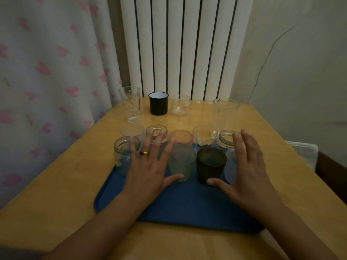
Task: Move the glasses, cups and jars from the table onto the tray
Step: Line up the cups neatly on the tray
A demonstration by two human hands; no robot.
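Head view shows your left hand (145,168) and right hand (246,166) spread flat, grasping nothing, above the blue tray (187,207). Frosted green glass (181,162) and dark cup (210,164) stand on its far part, between your hands. Black mug (158,103) waits on the far worktop (56,194).

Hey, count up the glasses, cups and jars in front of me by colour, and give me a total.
Clear glass pieces: 8
Black mug: 1
Orange tumbler: 1
Green tumbler: 1
Dark brown cup: 1
Total: 12, unless the left hand hides another.
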